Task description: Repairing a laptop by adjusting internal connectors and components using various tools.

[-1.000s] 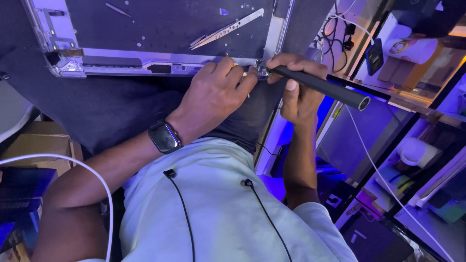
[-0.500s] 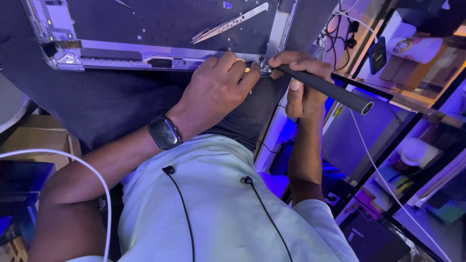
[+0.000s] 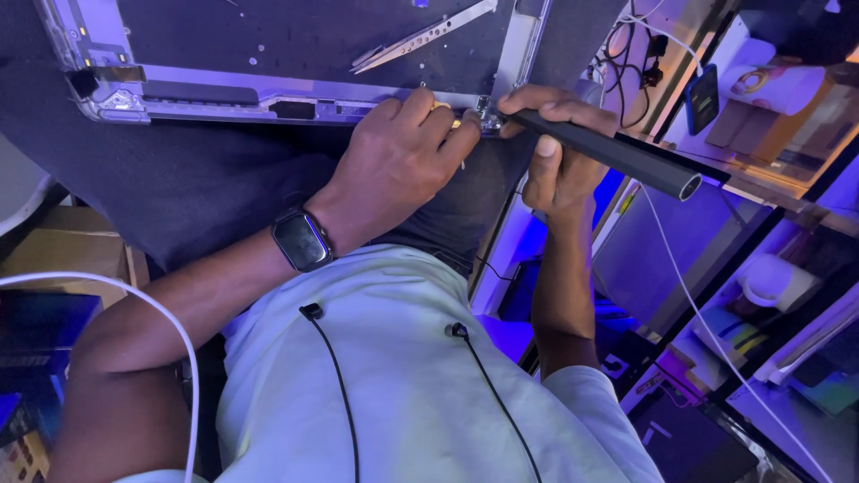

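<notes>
An opened laptop shell [image 3: 295, 54] with a silver frame and dark inner panel lies on a dark mat at the top. My left hand [image 3: 398, 161], with a smartwatch [image 3: 302, 240] on its wrist, rests fingers down on the shell's near edge by the corner hinge [image 3: 486, 114]. My right hand [image 3: 555, 156] grips a long black cylindrical electric screwdriver [image 3: 617, 152], whose tip meets the hinge area right beside my left fingertips. A loose thin metal strip [image 3: 420, 38] lies on the dark panel.
The dark mat [image 3: 179, 179] covers the work surface. At right are shelves with cables [image 3: 635, 45], a small dark device [image 3: 702, 97] and white items. A white cable [image 3: 134, 309] loops at left above cardboard boxes [image 3: 63, 255]. Earphone wires hang over my pale shirt.
The view has shifted slightly; both hands stay at the corner hinge. The screwdriver keeps its tip on the same spot with little visible movement.
</notes>
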